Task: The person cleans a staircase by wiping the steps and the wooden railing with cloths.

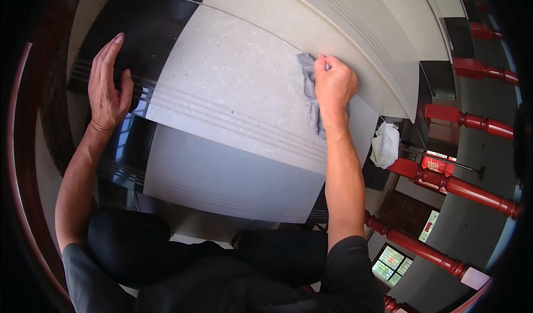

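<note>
My right hand (336, 82) grips a crumpled grey cloth (311, 88) against the right part of a pale stone stair tread (225, 67). Part of the cloth is hidden under the hand and forearm. Small dark specks lie scattered over the tread. Over the black stone border (137, 30) at the left, my left hand (109, 84) is held with its fingers stretched and the thumb apart, nothing in it. Whether it touches the stone I cannot tell.
A crumpled white cloth (385, 145) lies at the tread's right end, by the red turned balusters (479, 192). Higher steps (366, 34) rise at the top right. A red handrail (21, 146) curves along the left. Below my knees are lower steps (233, 167).
</note>
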{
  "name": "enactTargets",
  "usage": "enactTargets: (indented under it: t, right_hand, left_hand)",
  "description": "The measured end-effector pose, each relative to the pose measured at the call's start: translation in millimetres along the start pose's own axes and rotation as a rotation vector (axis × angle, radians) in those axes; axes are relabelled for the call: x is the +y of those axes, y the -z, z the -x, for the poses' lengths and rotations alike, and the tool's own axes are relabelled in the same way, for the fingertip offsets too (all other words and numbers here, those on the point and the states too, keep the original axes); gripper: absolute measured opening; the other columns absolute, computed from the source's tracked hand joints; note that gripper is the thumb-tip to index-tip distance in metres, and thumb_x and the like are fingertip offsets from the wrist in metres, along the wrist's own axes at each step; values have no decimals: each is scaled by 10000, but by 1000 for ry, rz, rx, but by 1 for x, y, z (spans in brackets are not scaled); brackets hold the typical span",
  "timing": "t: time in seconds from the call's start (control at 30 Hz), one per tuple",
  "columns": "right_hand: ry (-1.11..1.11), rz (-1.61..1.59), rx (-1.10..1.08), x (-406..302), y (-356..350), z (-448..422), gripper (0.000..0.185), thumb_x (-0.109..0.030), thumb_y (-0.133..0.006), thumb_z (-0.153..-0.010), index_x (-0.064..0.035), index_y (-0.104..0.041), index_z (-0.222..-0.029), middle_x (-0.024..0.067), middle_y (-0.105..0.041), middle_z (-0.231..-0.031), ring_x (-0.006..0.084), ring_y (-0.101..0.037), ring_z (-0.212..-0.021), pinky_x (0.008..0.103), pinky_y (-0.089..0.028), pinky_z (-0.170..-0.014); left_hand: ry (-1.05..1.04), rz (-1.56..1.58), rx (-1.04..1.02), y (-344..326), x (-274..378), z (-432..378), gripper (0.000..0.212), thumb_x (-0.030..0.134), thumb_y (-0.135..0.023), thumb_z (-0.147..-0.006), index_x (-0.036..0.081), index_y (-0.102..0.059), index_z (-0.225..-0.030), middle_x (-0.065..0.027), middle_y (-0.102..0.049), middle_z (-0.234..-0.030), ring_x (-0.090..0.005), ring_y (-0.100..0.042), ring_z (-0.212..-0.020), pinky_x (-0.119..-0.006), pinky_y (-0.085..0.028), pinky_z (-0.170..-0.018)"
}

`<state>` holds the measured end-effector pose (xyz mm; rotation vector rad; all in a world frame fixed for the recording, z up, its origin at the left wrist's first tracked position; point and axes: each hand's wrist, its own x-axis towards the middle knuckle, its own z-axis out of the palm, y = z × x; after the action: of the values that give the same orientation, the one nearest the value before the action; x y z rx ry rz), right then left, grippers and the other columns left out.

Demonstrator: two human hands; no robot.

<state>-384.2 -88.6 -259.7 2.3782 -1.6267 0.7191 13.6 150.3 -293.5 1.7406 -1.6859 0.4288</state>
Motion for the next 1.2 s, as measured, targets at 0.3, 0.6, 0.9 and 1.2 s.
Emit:
enactTargets:
  t: [0.3, 0.6, 0.9, 1.2]
  right_hand:
    - [-3, -18, 18, -2, -4, 1, 282, -256, -809, -877, -93, -697, -677, 172, -670, -649, 431, -635, -602, 526, -477, -552]
    - [102, -199, 71, -6, 2, 7, 76, -159, -748, -904, -84, -736, -891, 149, -717, -770, 394, -670, -688, 511, -511, -636]
    - [-46, -363, -153, 50, 56, 62, 616, -390, -839, -895, -50, -629, -1364, 176, -666, -1232, 396, -610, -1183, 502, -513, -985]
    - [12, -443, 122, 116, 60, 122, 707, -17, -853, -767, 7, -541, -1402, 227, -564, -1420, 433, -589, -1289, 502, -470, -1091]
  left_hand:
    - [9, -10, -11, 2, -1, 2, 707, -90, -601, -855, 45, -522, -1545, -182, -614, -1514, -387, -587, -1396, -473, -476, -1180]
    - [-9, 21, -37, 1, -1, -1, 650, -72, -577, -901, 18, -515, -1542, -214, -584, -1536, -409, -564, -1417, -514, -442, -1207]
    - [-41, 42, -47, 1, 1, -5, 683, -91, -536, -886, -8, -475, -1560, -231, -572, -1534, -424, -558, -1412, -505, -432, -1209]
    - [-44, 30, -87, 2, 8, -7, 708, -93, -556, -870, -38, -450, -1569, -250, -546, -1550, -431, -539, -1421, -496, -427, -1204]
